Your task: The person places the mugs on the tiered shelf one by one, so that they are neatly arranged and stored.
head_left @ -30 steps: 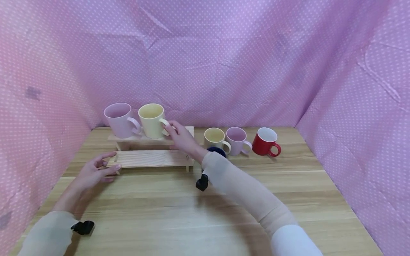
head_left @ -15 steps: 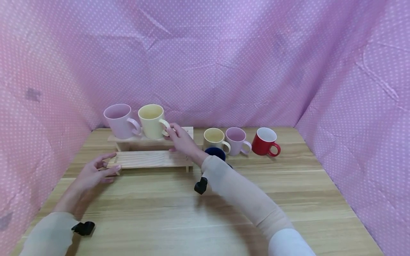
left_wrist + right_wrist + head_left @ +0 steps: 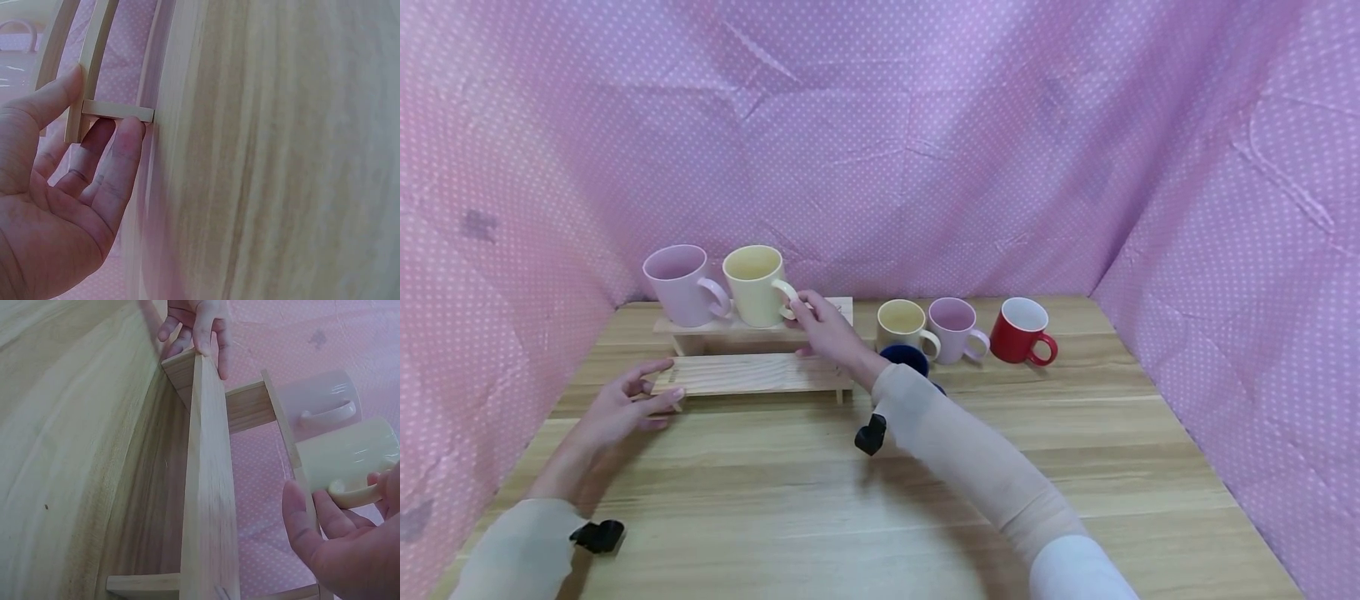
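Observation:
A two-step wooden rack (image 3: 748,375) stands at the left of the table. On its upper step are a large pink mug (image 3: 677,290) and a large pale yellow mug (image 3: 754,298), both upright with handles to the right. My right hand (image 3: 835,335) pinches the yellow mug's handle; in the right wrist view other fingers (image 3: 298,519) lie along the upper step's edge. At the rack's left end, my left hand (image 3: 613,410) grips the lower step, its thumb (image 3: 59,97) on the board and its other fingers round the leg.
Right of the rack stand a smaller yellow mug (image 3: 901,322), a smaller pink mug (image 3: 951,333) and a red mug (image 3: 1013,335) with a white inside. A dark blue mug (image 3: 907,358) is partly hidden behind the right forearm. Polka-dot pink cloth (image 3: 880,150) surrounds the table.
The right forearm has shifted slightly, uncovering more of the dark blue mug. The right hand stays at the yellow mug's handle, and the left hand keeps its place on the rack.

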A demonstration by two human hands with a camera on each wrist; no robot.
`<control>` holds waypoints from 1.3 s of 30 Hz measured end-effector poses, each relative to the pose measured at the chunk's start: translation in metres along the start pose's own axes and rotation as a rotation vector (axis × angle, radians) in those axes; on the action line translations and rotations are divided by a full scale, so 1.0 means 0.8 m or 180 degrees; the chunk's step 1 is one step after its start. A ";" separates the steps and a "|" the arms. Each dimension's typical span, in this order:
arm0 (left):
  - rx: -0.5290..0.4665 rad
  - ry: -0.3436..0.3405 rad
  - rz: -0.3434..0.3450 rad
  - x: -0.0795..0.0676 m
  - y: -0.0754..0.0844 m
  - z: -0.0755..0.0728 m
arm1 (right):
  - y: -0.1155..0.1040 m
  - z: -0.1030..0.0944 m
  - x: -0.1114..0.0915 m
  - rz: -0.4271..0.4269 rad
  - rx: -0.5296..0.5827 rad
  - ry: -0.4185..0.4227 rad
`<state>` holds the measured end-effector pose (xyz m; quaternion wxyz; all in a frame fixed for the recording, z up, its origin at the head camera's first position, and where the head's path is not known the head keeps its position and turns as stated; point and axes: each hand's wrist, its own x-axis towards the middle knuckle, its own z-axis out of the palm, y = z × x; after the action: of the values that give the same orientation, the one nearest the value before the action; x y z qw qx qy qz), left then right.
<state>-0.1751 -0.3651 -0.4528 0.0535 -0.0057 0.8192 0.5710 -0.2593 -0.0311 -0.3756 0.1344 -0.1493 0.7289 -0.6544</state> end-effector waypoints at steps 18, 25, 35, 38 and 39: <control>0.0038 -0.0053 -0.0088 -0.001 -0.006 -0.001 | -0.001 -0.027 -0.015 0.0703 0.1092 -0.0441; 0.0040 -0.0060 -0.0081 0.003 -0.001 -0.002 | -0.006 -0.070 -0.039 0.0453 0.0423 -0.0951; -0.0034 -0.0030 -0.0095 -0.001 -0.002 0.007 | 0.004 -0.137 -0.106 0.0021 -0.0133 -0.0893; 0.0002 0.0010 -0.0125 -0.004 -0.001 0.005 | 0.010 -0.156 -0.128 -0.0186 -0.0217 -0.0724; 0.0017 0.0019 -0.0126 -0.005 0.000 0.004 | 0.011 -0.163 -0.136 -0.0247 -0.0245 -0.0647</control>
<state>-0.1712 -0.3624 -0.4537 0.0623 -0.0235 0.8205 0.5677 -0.2108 0.1315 -0.3706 0.1763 -0.2480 0.7298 -0.6122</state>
